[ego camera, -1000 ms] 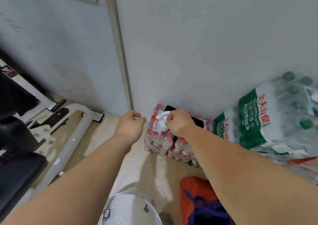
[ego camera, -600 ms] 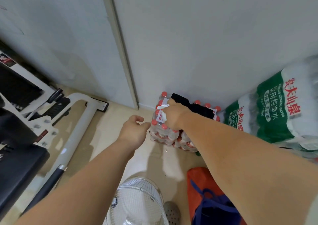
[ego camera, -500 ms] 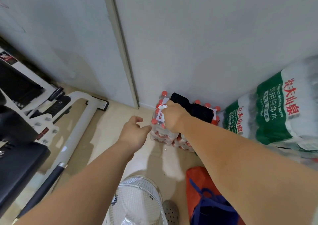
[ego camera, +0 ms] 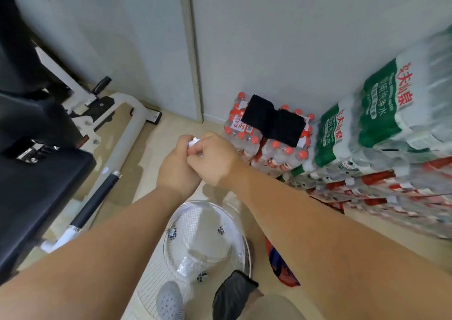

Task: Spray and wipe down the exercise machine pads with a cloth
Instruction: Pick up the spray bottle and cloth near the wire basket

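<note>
At the left edge of the frame, the black pad of the exercise machine is seen. The machine's white frame lies on the beige floor just to the right of it. In the middle of the frame, the left hand and the right hand are brought together, knuckles touching. Both are curled round a small white object, of which only a sliver shows between the fingers; what it is cannot be told. Below the hands, a white wire fan is seen from above.

Right of centre, against the wall, a shrink-wrapped pack of red-capped bottles stands on the floor. A black cloth is laid flat across the top of the pack, well apart from both hands. At the right edge, larger packs of water with green labels are stacked higher, just beside the red-capped pack.
</note>
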